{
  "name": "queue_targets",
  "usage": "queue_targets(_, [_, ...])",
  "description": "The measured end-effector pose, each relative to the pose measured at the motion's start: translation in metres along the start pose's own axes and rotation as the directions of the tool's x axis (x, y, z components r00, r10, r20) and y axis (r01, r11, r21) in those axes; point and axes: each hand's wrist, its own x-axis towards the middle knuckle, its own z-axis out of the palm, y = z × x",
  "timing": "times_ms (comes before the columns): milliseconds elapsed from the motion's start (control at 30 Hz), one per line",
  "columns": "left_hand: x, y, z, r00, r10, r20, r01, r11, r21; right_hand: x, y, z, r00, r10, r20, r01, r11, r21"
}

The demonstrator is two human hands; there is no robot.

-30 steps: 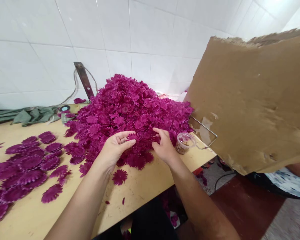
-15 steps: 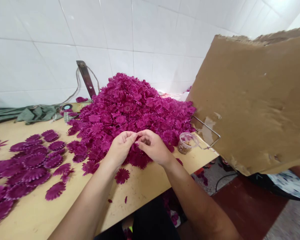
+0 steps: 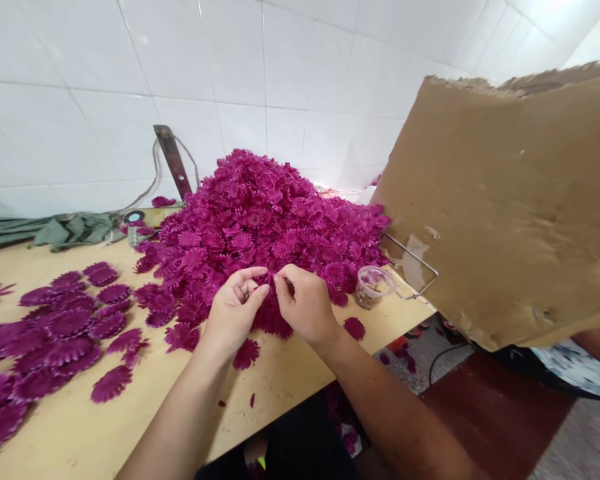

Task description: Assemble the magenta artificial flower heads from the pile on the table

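Observation:
Both of my hands meet at the front of a big heap of magenta artificial flower pieces. My left hand has its thumb and forefinger curved toward the right fingertips. Thumb and bent forefinger are pressed together on my right hand. A small magenta flower piece seems pinched between the fingertips, hard to tell from the heap behind it. Below my left hand a loose flower piece lies on the tabletop. Another flower piece rests right of my right hand.
Stacked flower layers spread over the left of the table. A clear plastic cup with small brown bits stands at right, near a bent wire frame. A large cardboard sheet leans at right. Green cloth lies along the wall.
My hands have drawn slightly apart at the fingertips. The right hand has turned, its knuckles now more toward me. The flower piece near the cup is more fully visible.

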Motion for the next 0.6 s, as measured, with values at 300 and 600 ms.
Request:
queue_targets(300, [-0.013, 0.009, -0.004, 0.993, 0.058, -0.107, -0.055, 0.998, 0.032, 0.044, 0.030, 0.004, 0.924, 0.311, -0.224, -0.338, 0.936, -0.093])
queue_targets(600, [-0.009, 0.010, -0.014, 0.996, -0.085, -0.038, 0.085, 0.996, -0.008, 0.014, 0.008, -0.013, 0.956, 0.059, 0.288, -0.212, 0.817, 0.536])
